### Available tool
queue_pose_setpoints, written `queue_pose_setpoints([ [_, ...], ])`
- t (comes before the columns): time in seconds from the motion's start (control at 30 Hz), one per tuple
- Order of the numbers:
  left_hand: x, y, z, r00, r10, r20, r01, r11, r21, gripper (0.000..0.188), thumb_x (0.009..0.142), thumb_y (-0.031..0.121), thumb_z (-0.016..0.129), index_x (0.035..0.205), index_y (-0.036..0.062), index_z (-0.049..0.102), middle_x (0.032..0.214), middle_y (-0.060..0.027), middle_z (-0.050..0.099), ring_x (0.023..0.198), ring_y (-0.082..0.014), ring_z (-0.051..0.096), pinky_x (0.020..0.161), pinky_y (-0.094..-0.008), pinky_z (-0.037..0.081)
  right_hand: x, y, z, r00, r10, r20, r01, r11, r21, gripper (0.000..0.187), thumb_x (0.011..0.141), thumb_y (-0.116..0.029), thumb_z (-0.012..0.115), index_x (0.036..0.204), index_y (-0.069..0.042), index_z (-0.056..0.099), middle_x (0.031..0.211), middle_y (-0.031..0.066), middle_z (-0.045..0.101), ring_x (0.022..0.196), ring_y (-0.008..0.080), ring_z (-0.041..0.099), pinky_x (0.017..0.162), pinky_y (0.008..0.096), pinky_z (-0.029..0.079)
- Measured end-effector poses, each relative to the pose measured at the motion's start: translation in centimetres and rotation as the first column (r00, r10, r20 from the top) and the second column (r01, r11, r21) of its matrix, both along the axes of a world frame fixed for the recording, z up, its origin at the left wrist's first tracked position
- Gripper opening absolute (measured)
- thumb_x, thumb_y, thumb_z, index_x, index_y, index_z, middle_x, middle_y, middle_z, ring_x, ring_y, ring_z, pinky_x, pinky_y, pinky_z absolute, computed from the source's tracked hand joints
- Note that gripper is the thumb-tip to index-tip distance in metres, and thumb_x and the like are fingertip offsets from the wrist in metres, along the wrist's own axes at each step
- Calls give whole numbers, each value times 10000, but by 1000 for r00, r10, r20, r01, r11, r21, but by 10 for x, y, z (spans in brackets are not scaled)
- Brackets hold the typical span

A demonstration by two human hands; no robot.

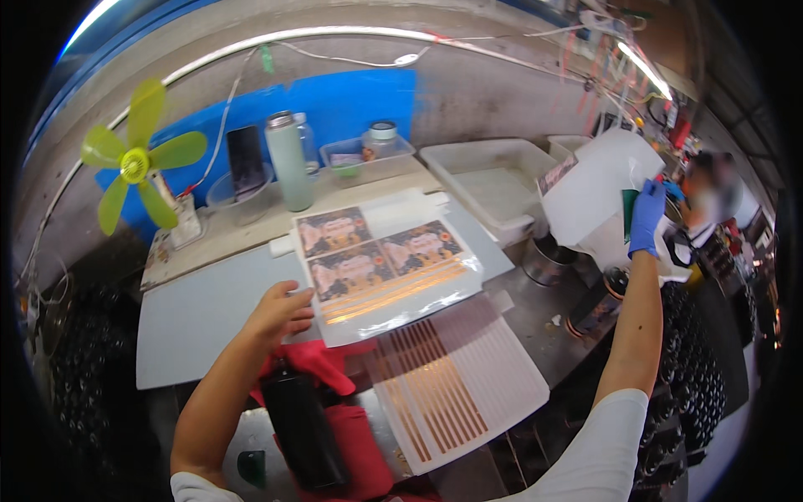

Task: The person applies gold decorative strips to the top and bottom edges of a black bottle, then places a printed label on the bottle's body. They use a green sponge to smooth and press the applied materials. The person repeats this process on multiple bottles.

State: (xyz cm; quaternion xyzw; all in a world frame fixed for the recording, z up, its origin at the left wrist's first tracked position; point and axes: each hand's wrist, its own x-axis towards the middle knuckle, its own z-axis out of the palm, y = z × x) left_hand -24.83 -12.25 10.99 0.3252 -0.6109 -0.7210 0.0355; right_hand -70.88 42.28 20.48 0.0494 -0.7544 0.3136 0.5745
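My left hand (283, 313), bare with its fingers apart, hovers at the left edge of a glossy decal sheet (401, 309). Printed pictures and copper-coloured stripes cover that sheet, which lies on a grey board (201, 309). At the right, my right hand (646, 216) wears a blue glove and closes on the edge of a white sheet (598, 188). A flat green piece (629, 209) shows beside those fingers; whether they grip it too is hidden. Nearer me, a black cylindrical bottle (301, 427) lies on red cloth (360, 452).
A striped sheet (443, 389) lies near the front. Behind stand a yellow-green fan (134, 166), a phone (246, 159), a pale green flask (289, 163) and a white tub (493, 180). A dark printed cylinder (595, 305) is by my right forearm. Many shiny black items (698, 376) crowd the right.
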Motion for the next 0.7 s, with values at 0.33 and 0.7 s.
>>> queue_pose_setpoints([
  [0.33, 3, 12, 11, 965, -131, -229, -90, 652, -753, 425, 808, 122, 633, 1190, -15, 508, 1136, -115, 528, 932, -171, 541, 826, -300, 453, 147, -36, 124, 764, 559, 322, -628, 758, 176, 219, 906, -180, 548, 1068, -32, 539, 859, -26, 525, 775, 73, 468, 718, 220, 400],
  [0.7, -2, 176, 6, 880, -438, -186, 468, 865, 178, 925, 762, 689, 532, 1307, -40, 369, 1254, -171, 494, 1173, -250, 480, 948, -330, 411, 324, -84, 162, 277, 831, 483, -857, 441, -265, 275, 885, -294, 563, 1053, -78, 532, 937, -20, 506, 878, 66, 462, 803, 191, 356],
])
